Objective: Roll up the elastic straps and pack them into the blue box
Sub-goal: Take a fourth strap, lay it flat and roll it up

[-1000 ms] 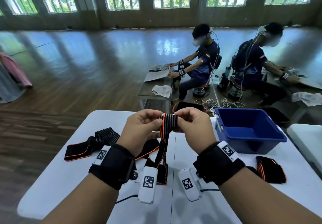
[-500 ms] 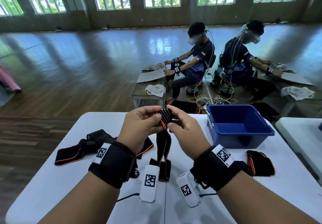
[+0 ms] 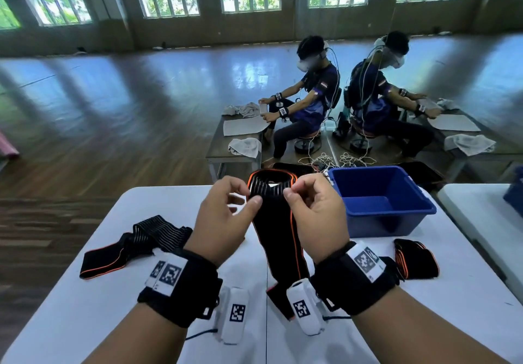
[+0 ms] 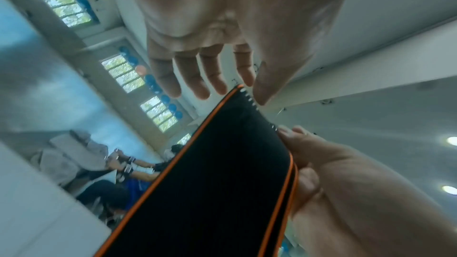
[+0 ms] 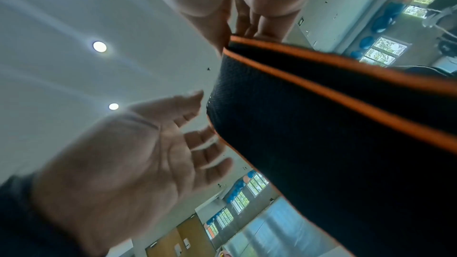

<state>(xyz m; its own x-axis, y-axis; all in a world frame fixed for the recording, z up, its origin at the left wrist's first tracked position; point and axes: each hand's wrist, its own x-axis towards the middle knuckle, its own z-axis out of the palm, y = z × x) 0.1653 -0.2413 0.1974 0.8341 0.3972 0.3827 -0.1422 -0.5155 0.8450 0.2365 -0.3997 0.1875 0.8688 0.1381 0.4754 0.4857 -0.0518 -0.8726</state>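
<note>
Three elastic straps: right hand (image 3: 317,216) pinches one (image 3: 276,222); left hand (image 3: 223,216), fingers loose, thumb touching it; blue box (image 3: 379,196) at two o'clock.

Box (image 3: 379,193) sits right on the table (image 3: 85,307), rolled strap (image 3: 416,259) before it, loose strap (image 3: 133,244) left.

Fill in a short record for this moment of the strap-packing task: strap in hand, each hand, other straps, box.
strap in hand: black strap with orange edging, top end folded over, lower end hanging to the white table
left hand: fingers relaxed, thumb touching the strap's left edge
right hand: pinches the strap's right edge
other straps: one unrolled strap at left; one rolled strap beside the box
blue box: no straps visible inside
</note>
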